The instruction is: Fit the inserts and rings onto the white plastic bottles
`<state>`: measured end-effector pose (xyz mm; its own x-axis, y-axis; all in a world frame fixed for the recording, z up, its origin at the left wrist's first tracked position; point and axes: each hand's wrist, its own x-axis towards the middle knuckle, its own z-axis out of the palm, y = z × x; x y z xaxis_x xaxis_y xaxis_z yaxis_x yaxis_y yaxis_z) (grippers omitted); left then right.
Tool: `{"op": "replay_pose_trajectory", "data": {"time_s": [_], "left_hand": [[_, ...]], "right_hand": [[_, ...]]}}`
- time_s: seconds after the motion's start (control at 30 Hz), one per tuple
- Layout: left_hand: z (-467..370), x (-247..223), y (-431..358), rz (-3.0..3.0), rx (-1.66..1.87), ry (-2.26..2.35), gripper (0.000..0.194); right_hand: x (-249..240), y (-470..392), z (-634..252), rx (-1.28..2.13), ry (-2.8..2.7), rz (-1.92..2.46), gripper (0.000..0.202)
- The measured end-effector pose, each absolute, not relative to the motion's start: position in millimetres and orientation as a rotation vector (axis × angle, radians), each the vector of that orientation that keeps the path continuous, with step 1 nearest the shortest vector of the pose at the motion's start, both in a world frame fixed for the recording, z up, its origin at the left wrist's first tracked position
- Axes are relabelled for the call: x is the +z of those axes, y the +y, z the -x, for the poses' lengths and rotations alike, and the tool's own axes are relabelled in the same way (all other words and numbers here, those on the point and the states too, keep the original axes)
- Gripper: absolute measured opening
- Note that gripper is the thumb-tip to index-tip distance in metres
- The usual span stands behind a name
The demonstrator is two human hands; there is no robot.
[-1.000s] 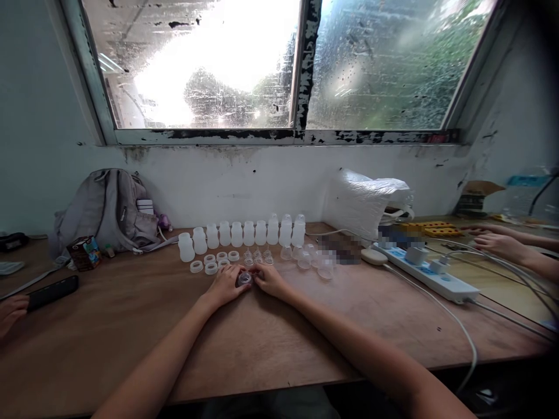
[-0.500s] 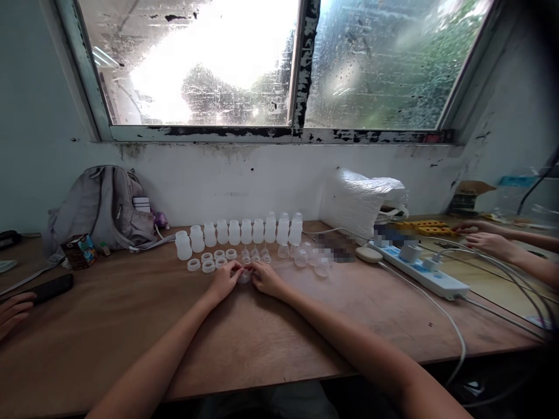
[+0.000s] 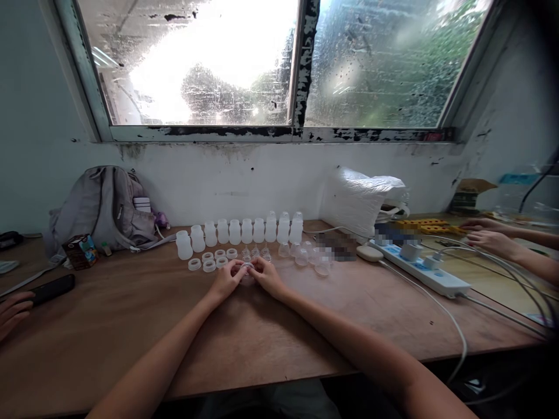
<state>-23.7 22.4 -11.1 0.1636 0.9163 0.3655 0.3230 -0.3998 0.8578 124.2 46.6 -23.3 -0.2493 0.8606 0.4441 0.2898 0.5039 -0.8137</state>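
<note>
My left hand [image 3: 226, 279] and my right hand [image 3: 268, 278] meet over the table, fingertips closed on a translucent bottle ring [image 3: 247, 265] from both sides. A clear part shows below the ring, but my fingers partly cover it. Just beyond my hands lie several clear bottle nipples [image 3: 255, 253]. To their left are several loose white rings [image 3: 209, 265]. Behind stands a row of frosted baby bottles [image 3: 222, 231]; the ones at its right end [image 3: 283, 227] have clear domed tops. Several clear domed caps [image 3: 301, 257] lie to the right of my hands.
A grey backpack [image 3: 102, 203], a small drink carton [image 3: 80, 251] and a black phone [image 3: 55, 288] are on the left, with another person's hand [image 3: 15, 311] there. Rightward lie a white power strip [image 3: 423, 273], cables and a silvery bag [image 3: 358, 201]. Another person's hands [image 3: 491, 238] work at far right.
The ring between my fingers is tilted up slightly and shows more clearly now. My hands have shifted a little to the right. The bottles and loose parts stay in place.
</note>
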Motion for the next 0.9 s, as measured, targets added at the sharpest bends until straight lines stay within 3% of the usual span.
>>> {"op": "replay_pose_trajectory", "data": {"time_s": [0.47,0.9], "left_hand": [[21.9,-10.0,19.0,-2.113,1.232,1.372,0.022],[17.5,-1.7,4.8,-2.199,1.17,1.242,0.018]], "right_hand": [[-20.0,41.0,-122.3,0.717,-1.791,0.965,0.014],[-14.7,42.5,-122.9,0.683,-1.787,1.027,0.01]]}}
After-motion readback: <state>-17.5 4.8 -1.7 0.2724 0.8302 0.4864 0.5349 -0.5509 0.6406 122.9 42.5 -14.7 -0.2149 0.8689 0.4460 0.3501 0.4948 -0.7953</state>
